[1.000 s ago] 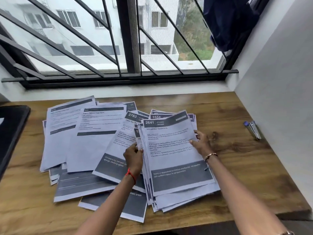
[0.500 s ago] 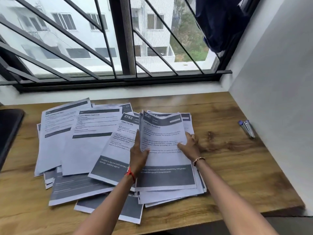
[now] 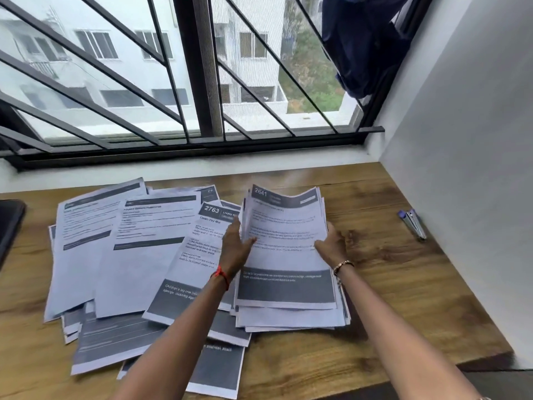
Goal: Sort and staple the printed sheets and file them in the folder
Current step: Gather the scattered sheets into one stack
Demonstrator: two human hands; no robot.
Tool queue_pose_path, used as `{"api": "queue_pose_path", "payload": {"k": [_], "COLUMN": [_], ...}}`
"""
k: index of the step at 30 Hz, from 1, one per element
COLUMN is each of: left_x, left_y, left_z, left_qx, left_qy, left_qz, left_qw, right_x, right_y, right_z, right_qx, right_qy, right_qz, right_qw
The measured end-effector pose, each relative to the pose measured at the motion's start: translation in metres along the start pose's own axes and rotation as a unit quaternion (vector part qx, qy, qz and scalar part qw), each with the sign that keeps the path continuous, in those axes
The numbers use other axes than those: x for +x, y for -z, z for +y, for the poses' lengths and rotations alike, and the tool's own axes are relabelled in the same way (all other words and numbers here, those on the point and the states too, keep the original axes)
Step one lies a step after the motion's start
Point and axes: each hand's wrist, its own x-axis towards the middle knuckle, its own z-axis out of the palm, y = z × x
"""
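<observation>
You've squared up the stack [image 3: 284, 226], left hand [image 3: 235, 246] and right hand [image 3: 331, 245] pinching its sides; stapler [image 3: 414, 223] waits at three o'clock

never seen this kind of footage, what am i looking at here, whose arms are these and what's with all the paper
No machine here: a camera worn on a person's head looks down at their own bare arms. The left hand and right hand grip the side edges of a bundle of white printed sheets, top page numbered 2641, over the brown wooden table. More loose printed pages lie fanned out to its left, one headed 2763. A small blue and silver stapler lies near the right wall.
</observation>
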Motion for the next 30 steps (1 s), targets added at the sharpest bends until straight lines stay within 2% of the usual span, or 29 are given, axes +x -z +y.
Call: {"api": "queue_pose_path", "payload": {"k": [3,7,11,14,17,22,26,30], "left_x": [0.008,0.007,0.015,0.012,0.004,-0.002,0.003,0.015], "left_y": [-0.005,-0.007,-0.003,0.005,0.005,0.011,0.029,0.06], "left_z": [-0.002,-0.001,-0.01,-0.009,-0.007,-0.006,-0.003,-0.007], "left_qx": [0.145,0.171,0.106,-0.017,-0.103,-0.204,-0.232,-0.173], "left_qy": [0.066,0.144,0.13,0.102,0.072,0.055,0.054,0.062], "left_qz": [0.018,-0.003,-0.032,-0.06,-0.117,-0.131,-0.119,-0.105], "left_qw": [0.987,0.975,0.985,0.993,0.985,0.969,0.964,0.977], "right_x": [0.013,0.01,0.008,0.004,0.001,-0.002,-0.011,-0.022], "right_y": [-0.001,-0.009,-0.016,-0.019,-0.021,-0.021,-0.027,-0.046], "right_z": [0.011,0.006,-0.002,-0.007,-0.008,-0.01,-0.023,-0.043], "right_qx": [-0.11,-0.115,-0.11,-0.114,-0.111,-0.032,0.004,0.022], "right_qy": [-0.058,-0.068,-0.073,-0.07,-0.07,-0.1,-0.112,-0.113], "right_qz": [-0.023,-0.004,-0.007,-0.011,-0.01,0.014,0.038,0.041], "right_qw": [0.992,0.991,0.991,0.991,0.991,0.994,0.993,0.992]}}
